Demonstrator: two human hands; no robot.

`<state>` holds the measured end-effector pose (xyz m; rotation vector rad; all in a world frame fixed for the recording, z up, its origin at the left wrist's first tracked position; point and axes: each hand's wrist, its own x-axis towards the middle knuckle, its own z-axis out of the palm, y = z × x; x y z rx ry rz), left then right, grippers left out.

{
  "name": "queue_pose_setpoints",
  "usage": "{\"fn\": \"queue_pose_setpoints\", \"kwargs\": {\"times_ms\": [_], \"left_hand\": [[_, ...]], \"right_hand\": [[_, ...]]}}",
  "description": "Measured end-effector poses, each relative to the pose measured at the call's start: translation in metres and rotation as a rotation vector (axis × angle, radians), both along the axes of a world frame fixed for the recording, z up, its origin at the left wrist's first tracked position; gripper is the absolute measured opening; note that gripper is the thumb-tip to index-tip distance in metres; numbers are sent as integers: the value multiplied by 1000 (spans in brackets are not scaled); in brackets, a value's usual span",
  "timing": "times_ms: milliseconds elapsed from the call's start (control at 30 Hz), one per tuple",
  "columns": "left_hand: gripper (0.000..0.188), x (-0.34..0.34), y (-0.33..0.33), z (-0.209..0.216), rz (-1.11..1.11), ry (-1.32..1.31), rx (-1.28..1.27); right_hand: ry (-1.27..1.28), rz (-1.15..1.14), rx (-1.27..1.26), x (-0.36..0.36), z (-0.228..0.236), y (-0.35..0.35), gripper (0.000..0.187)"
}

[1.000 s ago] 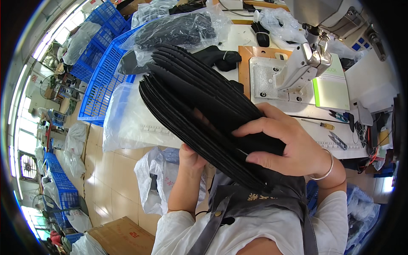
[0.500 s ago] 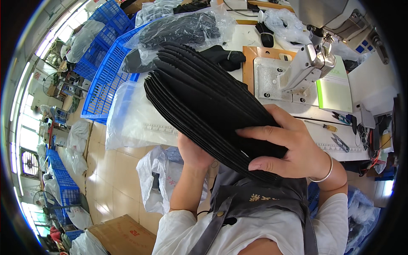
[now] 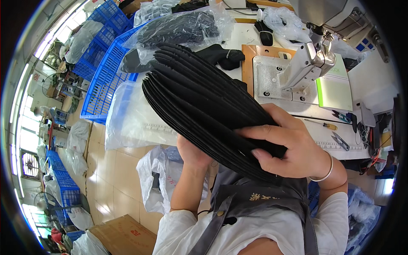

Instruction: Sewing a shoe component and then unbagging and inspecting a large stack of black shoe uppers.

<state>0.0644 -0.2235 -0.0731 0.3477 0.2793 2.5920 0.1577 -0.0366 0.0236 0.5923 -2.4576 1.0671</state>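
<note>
A thick stack of black fabric pieces (image 3: 199,97), fanned apart at its far left end, is held up in front of me over the table's near edge. My left hand (image 3: 193,152) supports it from below, its fingers hidden behind the stack. Across the near right end lies my right hand (image 3: 289,142), thumb and fingers pressing among the layers. Beyond the stack stands a sewing machine (image 3: 306,70) with a pale metal plate on a wooden board.
A blue crate (image 3: 104,91) holds black pieces in clear plastic (image 3: 178,29) at the left. To the right lie a green-edged notebook (image 3: 334,87), thread snips (image 3: 340,141) and a screwdriver (image 3: 326,126). A white plastic bag (image 3: 155,182) hangs below the table's edge.
The layers have been parted at a different place, with more pieces now on the far side. My right thumb has slid slightly up along the layers; my left hand has barely moved.
</note>
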Motion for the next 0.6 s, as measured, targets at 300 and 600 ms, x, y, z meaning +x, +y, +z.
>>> {"fn": "queue_pose_setpoints", "kwargs": {"times_ms": [300, 600], "left_hand": [[46, -1, 2, 4, -1, 32, -4], [72, -1, 5, 4, 101, -2, -335]], "right_hand": [[120, 16, 142, -2, 0, 1, 34], [-41, 58, 24, 1, 3, -1, 33]]}}
